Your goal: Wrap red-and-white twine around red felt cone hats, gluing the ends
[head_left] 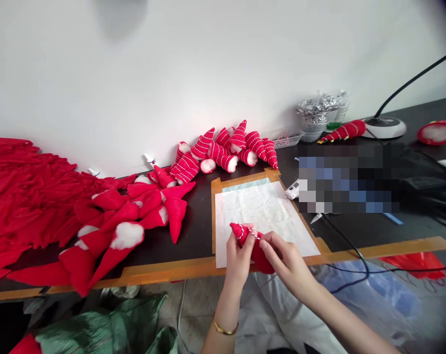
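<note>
**Held piece:** a stuffed red fabric cone (258,253), white-striped at its narrow end, plain and bulging at the wide end; from my remote view it sits between the hands, over the lower part of a white paper sheet (267,211).

**Hands:** the left hand (238,260) pinches the striped end; the right hand (285,260) grips further along the cone. Both are closed on it; neither has released.

**Risk:** a loosened grip could let the cone roll off the surface (197,236) toward the floor, since it is held near the front edge. A thin strand (258,293) hanging below the hands could snag on a wrist.

**Edges:** orange tape (245,178) borders the paper. A black cable (350,246) crosses the front edge at right.

**Room for moving:** a strip of black surface lies between the paper and the plain red cones (127,236). Behind the paper, striped cones (223,152) crowd the wall. The area at right is too blurred to read.
</note>
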The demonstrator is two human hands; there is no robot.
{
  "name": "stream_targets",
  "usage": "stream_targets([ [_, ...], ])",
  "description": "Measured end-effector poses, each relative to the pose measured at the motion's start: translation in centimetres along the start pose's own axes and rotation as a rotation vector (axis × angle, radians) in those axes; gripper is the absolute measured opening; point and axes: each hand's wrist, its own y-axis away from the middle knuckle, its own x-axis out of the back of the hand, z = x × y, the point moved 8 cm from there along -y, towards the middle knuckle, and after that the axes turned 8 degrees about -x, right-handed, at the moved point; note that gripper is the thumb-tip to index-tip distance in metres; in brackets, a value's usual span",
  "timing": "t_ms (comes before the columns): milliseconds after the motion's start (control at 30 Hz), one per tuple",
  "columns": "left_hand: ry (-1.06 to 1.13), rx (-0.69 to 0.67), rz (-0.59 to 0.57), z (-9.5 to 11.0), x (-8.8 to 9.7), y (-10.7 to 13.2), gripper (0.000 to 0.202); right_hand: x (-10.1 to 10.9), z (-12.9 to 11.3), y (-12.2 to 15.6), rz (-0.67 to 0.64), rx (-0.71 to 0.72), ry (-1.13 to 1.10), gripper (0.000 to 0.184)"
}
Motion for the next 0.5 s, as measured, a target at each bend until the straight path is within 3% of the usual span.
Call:
stream_targets([
  [67, 0.073, 0.052, -0.049, -0.6, -0.3, 0.1, 0.04, 0.1, 0.5, -0.2, 0.004, -0.022, -0.003, 0.034],
  [233, 0.279, 0.208, -0.304, -1.2, -1.6, 0.5, 0.056, 0.9, 1.2, -0.5, 0.047, -0.04, 0.001, 0.037],
  [500, 0.083, 0.243, -0.121, -2.1, -0.8, 0.7, 0.046, 0.2, 1.2, 0.3, -0.014, -0.074, -0.056, 0.034],
])
